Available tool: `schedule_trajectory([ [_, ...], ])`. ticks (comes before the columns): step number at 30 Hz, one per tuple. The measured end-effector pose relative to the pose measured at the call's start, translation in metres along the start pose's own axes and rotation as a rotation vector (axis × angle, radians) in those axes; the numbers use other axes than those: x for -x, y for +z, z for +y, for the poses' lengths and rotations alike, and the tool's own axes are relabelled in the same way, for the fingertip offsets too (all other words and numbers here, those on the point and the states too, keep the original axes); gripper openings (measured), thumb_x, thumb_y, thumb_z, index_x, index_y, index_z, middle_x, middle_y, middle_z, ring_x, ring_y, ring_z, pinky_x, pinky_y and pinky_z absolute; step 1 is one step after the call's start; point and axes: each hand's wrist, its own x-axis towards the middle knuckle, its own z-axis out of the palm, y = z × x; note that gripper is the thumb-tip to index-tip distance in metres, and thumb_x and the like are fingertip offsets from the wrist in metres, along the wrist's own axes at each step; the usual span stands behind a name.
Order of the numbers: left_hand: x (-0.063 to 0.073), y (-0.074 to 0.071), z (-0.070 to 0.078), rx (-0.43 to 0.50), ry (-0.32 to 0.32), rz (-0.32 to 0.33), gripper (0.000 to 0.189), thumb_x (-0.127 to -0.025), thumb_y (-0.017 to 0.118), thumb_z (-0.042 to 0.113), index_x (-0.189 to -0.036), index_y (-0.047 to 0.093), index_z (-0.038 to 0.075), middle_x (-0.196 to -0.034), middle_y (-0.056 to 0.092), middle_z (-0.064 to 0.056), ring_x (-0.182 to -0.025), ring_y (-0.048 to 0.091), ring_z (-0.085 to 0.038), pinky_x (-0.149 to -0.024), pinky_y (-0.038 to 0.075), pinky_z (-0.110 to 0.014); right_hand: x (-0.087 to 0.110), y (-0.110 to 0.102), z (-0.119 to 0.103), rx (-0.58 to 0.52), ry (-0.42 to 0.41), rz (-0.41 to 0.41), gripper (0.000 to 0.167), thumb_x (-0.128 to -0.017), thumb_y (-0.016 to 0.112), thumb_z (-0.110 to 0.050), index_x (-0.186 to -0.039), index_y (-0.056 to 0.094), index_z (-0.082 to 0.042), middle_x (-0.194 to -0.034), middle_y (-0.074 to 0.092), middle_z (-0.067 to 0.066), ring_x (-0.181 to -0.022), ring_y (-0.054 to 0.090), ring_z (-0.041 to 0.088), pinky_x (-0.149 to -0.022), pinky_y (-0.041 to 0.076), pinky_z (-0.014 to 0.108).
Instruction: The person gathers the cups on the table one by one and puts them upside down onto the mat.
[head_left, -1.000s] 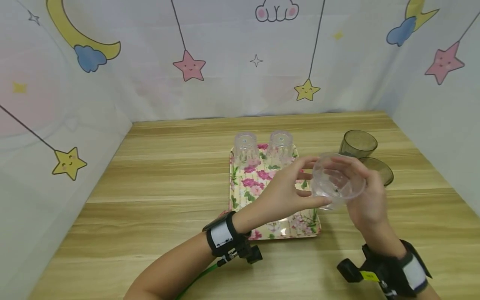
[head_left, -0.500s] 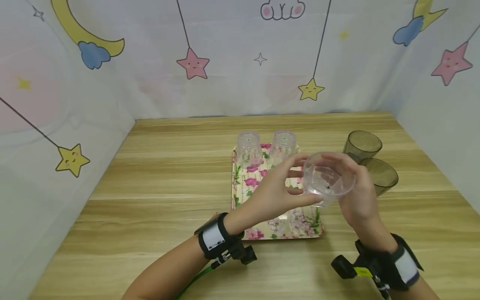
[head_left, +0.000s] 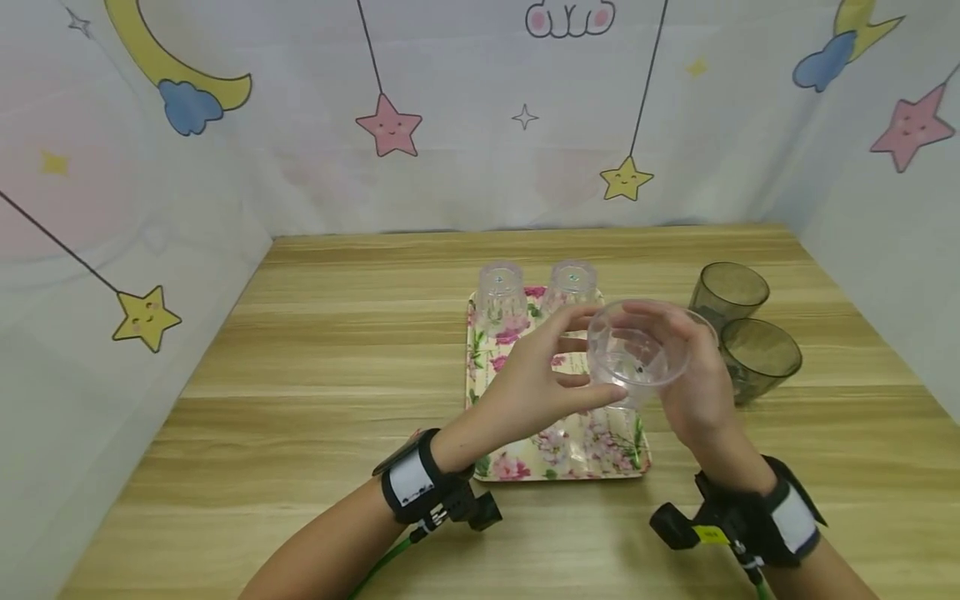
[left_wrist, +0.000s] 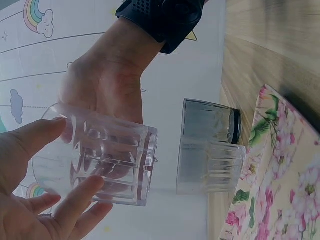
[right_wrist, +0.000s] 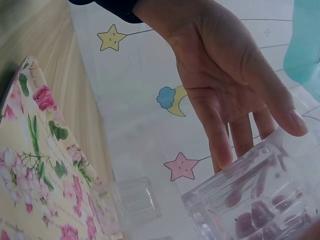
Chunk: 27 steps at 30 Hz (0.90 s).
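My left hand (head_left: pixel 532 383) and right hand (head_left: pixel 701 392) hold one clear plastic cup (head_left: pixel 636 354) between them, raised over the right side of the flowered tray (head_left: pixel 517 467). The cup is upright, leaning a little, with its mouth toward the head camera. In the left wrist view the left thumb and fingertips (left_wrist: pixel 92 187) press its near side. Behind it the right hand's fingers show through the clear wall. In the right wrist view the left thumb touches the cup (right_wrist: pixel 260 190). Two more clear cups (head_left: pixel 501 292) stand upside down at the tray's back edge.
Two smoky grey cups (head_left: pixel 731 290) stand mouth up on the wooden table (head_left: pixel 337 350), right of the tray. Another clear cup (left_wrist: pixel 215 167) is upright by a grey one, mostly hidden behind the right hand in the head view. Printed cloth walls (head_left: pixel 465 183) enclose the table.
Both hands have moved left with the clear cup, farther over the tray. The nearer grey cup, partly covered by the right hand before, now shows more fully.
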Motion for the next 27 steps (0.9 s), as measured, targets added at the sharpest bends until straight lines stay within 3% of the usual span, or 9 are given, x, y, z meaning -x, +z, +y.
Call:
schedule_trajectory([
  [27, 0.006, -0.008, -0.008, -0.036, 0.019, 0.057, 0.081, -0.076, 0.082, 0.02, -0.143, 0.037, 0.024, -0.139, 0.051, -0.003, -0.119, 0.06, -0.023, -0.078, 0.06, -0.022, -0.011, 0.009, 0.002, 0.097, 0.035, -0.033, 0.047, -0.105, 0.017, -0.025, -0.119, 0.059, -0.009, -0.108, 0.067, -0.005, -0.109, 0.06, 0.014, -0.098, 0.051, 0.028],
])
